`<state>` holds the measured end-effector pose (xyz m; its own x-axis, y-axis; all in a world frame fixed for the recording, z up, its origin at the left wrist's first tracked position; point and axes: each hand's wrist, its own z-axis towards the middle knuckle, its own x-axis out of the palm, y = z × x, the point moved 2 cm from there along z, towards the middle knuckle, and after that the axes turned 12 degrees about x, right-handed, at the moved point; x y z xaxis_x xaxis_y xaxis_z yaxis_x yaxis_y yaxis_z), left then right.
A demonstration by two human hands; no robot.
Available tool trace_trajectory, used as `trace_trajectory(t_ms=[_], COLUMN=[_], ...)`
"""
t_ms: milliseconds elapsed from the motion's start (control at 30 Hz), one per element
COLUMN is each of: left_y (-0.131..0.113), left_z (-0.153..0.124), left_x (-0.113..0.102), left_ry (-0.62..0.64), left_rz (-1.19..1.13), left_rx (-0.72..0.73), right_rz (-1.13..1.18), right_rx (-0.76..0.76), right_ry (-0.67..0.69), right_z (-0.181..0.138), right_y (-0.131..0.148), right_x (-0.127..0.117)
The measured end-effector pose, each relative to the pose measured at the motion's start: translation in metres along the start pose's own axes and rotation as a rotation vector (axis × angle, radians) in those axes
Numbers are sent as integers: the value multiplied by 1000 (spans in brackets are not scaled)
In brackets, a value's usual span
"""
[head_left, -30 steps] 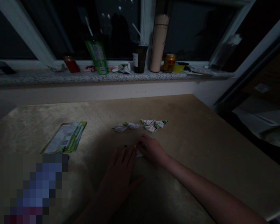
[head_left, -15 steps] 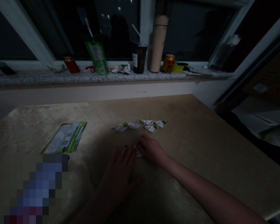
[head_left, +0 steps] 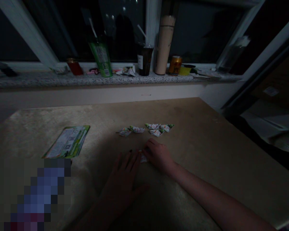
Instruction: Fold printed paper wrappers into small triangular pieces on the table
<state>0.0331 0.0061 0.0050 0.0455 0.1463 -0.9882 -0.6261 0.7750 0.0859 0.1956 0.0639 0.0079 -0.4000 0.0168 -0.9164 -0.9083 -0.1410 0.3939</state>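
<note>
My left hand (head_left: 125, 175) lies palm down on the tabletop, fingers stretched out. Its fingertips meet the left edge of a small piece of printed paper (head_left: 143, 158). From the other side, the curled fingers of my right hand (head_left: 160, 155) grip that paper, hiding part of it. Just beyond both hands lie several small folded paper pieces (head_left: 156, 132), printed in white and green; two of them (head_left: 124, 131) sit a little to the left. Dim light blurs the finger details.
A stack of green and white printed sheets (head_left: 67, 142) lies at the left of the table (head_left: 207, 141). On the windowsill stand a green cup (head_left: 103, 59), a dark cup (head_left: 144, 61), a tall pink flask (head_left: 164, 45), an orange can (head_left: 175, 65) and a red jar (head_left: 75, 66).
The view has shifted very slightly. Both hands keep nearly the same place at the small paper, with only a tiny movement of the right fingers.
</note>
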Motion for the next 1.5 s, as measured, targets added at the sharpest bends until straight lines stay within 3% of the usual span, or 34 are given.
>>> trace_trajectory(t_ms=[467, 633, 733, 933, 1167, 1500], left_y=[0, 1, 1, 0, 0, 2], left_z=[2, 1, 1, 3, 4, 2], left_x=[-5, -8, -6, -8, -7, -5], left_ry=[-1, 11, 6, 69, 70, 24], left_rz=[-16, -50, -62, -103, -116, -89], left_rx=[16, 11, 16, -3, -12, 8], right_rz=[114, 306, 302, 56, 20, 24], right_rx=[-6, 13, -52, -500, -481, -489], right_ry=[0, -149, -224, -161, -78, -103], right_z=[1, 0, -7, -37, -45, -46], right_y=[-3, -16, -23, -23, -29, -25], right_x=[1, -12, -27, -34, -21, -23])
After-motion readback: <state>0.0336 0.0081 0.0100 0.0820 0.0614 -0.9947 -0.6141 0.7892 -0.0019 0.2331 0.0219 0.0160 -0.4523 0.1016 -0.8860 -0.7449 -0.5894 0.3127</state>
